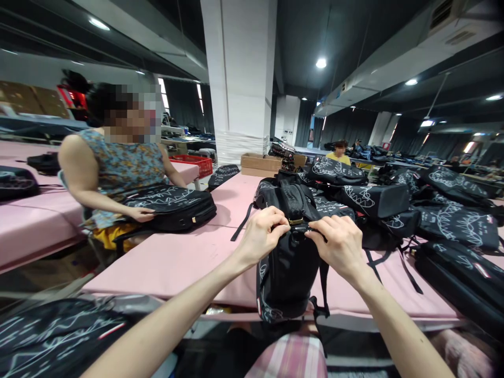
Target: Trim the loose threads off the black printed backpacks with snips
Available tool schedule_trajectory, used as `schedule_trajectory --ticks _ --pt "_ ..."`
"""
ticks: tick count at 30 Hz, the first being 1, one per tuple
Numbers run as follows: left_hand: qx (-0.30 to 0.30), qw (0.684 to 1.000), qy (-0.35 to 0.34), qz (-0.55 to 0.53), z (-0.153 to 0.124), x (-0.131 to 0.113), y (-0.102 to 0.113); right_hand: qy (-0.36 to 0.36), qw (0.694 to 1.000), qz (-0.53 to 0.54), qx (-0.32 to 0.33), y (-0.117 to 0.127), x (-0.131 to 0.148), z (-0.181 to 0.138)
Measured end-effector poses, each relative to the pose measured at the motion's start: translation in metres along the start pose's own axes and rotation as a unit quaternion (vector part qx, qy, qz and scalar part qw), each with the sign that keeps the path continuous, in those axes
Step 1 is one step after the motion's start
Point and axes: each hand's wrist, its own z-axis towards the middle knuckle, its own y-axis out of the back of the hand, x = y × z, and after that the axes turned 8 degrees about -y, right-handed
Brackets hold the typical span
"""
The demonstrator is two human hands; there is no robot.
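Note:
A black backpack [287,273] stands upright at the near edge of the pink table [189,257], its lower part hanging over the edge toward me. My left hand [262,231] pinches the top of the backpack near its gold zipper pull. My right hand [338,244] pinches the same top edge from the other side. Both hands have fingers closed on the fabric.
A heap of black backpacks with white drawings [394,205] covers the table's right side. A seated person [118,157] at the left holds another black bag [173,207]. More bags [59,331] lie at my lower left. A white pillar [240,79], cardboard boxes [260,164] and a red crate [197,164] stand behind.

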Motion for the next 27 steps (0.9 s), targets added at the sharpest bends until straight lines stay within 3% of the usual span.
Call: schedule_trajectory --ticks 6,9,12,14,16,19,23,27 --pt "-0.002 1.000 0.001 -0.002 0.001 -0.003 -0.005 0.029 0.997 -0.051 0.040 0.010 0.006 0.014" --pt "-0.009 0.999 0.007 -0.038 0.002 0.001 0.008 0.006 0.999 -0.006 0.034 0.007 -0.002 0.011" --pt "0.076 0.991 0.047 -0.097 0.000 0.016 0.038 -0.050 0.996 0.074 0.031 0.002 -0.018 0.001" --pt "0.135 0.984 0.085 -0.081 -0.002 0.027 0.056 -0.074 0.990 0.111 0.043 -0.001 -0.025 -0.004" --pt "0.096 0.990 0.103 -0.019 -0.005 0.033 0.062 -0.076 0.988 0.125 0.052 -0.004 -0.027 -0.006" --pt "-0.009 0.997 0.068 0.027 -0.004 0.030 0.049 -0.061 0.991 0.114 0.042 -0.007 -0.020 -0.003" --pt "-0.009 1.000 0.026 0.001 -0.004 0.028 0.029 -0.067 0.987 0.138 0.046 -0.005 -0.013 0.000" --pt "-0.074 0.996 0.044 -0.016 -0.011 0.036 0.027 -0.088 0.981 0.166 0.047 0.001 -0.014 -0.006"
